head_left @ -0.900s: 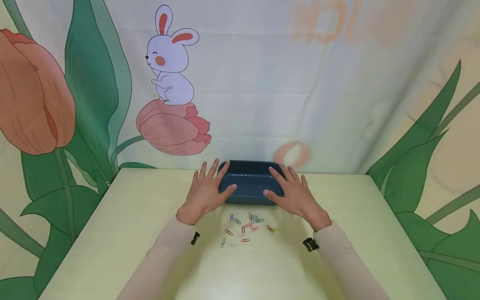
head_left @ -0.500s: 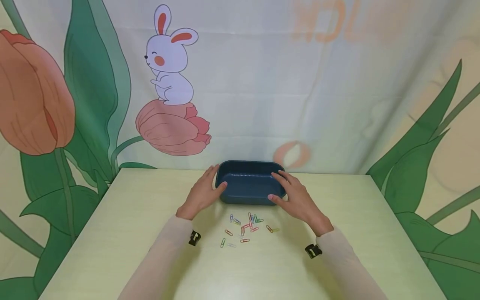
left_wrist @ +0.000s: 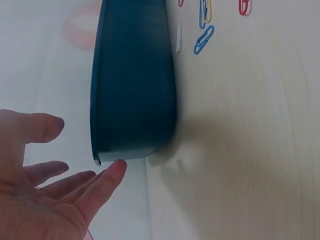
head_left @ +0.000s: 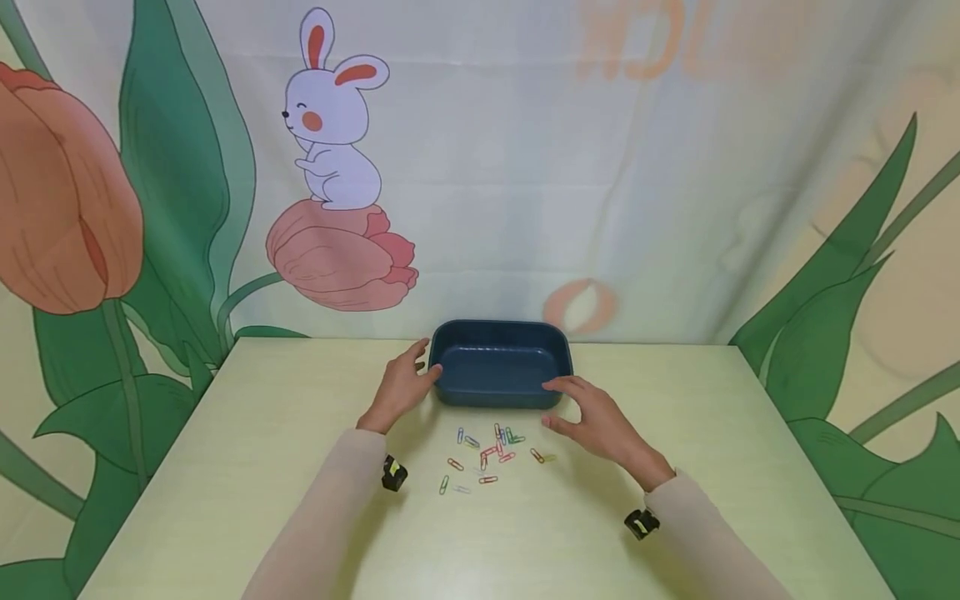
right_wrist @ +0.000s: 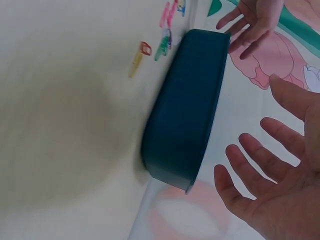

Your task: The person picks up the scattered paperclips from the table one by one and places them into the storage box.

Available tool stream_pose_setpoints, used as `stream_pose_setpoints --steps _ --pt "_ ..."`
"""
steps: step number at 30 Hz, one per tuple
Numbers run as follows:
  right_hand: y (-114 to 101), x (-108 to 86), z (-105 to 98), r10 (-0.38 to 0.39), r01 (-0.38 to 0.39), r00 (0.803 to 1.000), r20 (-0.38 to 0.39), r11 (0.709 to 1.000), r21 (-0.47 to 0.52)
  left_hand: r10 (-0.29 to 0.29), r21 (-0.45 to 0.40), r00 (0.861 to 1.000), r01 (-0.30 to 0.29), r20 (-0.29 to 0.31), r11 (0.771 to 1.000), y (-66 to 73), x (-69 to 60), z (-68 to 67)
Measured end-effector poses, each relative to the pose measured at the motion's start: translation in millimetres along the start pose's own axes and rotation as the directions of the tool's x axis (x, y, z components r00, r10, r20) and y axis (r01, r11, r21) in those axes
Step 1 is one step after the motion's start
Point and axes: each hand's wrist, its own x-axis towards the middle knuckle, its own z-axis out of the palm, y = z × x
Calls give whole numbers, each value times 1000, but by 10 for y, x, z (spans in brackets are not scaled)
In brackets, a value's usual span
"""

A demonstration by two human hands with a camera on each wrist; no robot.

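Note:
A dark blue rectangular container stands upright near the table's back edge. Beside its left end is my left hand, fingers spread; in the left wrist view a fingertip of that hand lies at or very near the container's end, and touch is hard to tell. My right hand hovers off the front right corner, relaxed and holding nothing. The right wrist view shows a gap between the right hand and the container. Several coloured paper clips lie scattered in front of it.
The pale table ends at a printed curtain with a rabbit and tulips, just behind the container. Small black devices are strapped at both wrists.
Both hands have moved off the container's rim: the left outward to the left, the right toward the front and right. The container looks nearly unmoved, with a slight shift of the whole view.

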Motion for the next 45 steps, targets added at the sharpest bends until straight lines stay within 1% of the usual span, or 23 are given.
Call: stream_pose_setpoints --steps 3,5,8,10,14,17,19,21,26,29,33,37,40,42,45 --pt "49 -59 54 0 0 1000 14 1000 16 -14 -28 1000 14 9 1000 -32 20 30" --pt "73 -90 84 0 -1 1000 27 999 37 -35 -59 999 36 15 998 -50 33 44" --pt "101 -122 113 11 -14 999 48 999 51 -67 -139 998 70 20 988 -89 54 67" --pt "121 -132 131 26 -30 998 65 998 60 -84 -189 996 84 8 978 -113 64 75" --pt "154 -133 156 100 -112 989 109 988 108 -121 -254 993 112 -19 961 -152 82 95" --pt "172 -130 160 183 -203 973 141 969 144 -151 -294 988 140 -15 945 -159 97 111" --pt "186 -134 158 220 -243 963 152 958 151 -169 -318 986 157 -10 935 -149 102 119" --pt "204 -138 159 241 -265 957 160 952 153 -177 -327 984 164 -12 931 -142 107 129" --pt "247 -134 179 256 -282 951 173 949 143 -210 -340 977 189 -26 921 -110 113 142" --pt "276 -124 205 278 -301 944 175 946 119 -252 -364 968 232 -6 902 -96 116 144" --pt "312 -119 250 306 -326 935 180 941 92 -297 -412 954 287 41 865 -87 123 144" --pt "338 -107 307 296 -314 936 190 947 71 -313 -476 945 317 90 820 -97 127 141" --pt "336 -96 345 284 -304 937 204 950 74 -316 -515 941 332 122 791 -111 123 136" --pt "332 -91 366 283 -304 935 215 950 75 -317 -530 938 340 138 777 -115 118 130" --pt "326 -82 394 287 -307 932 223 950 60 -316 -543 937 343 146 766 -108 109 123"
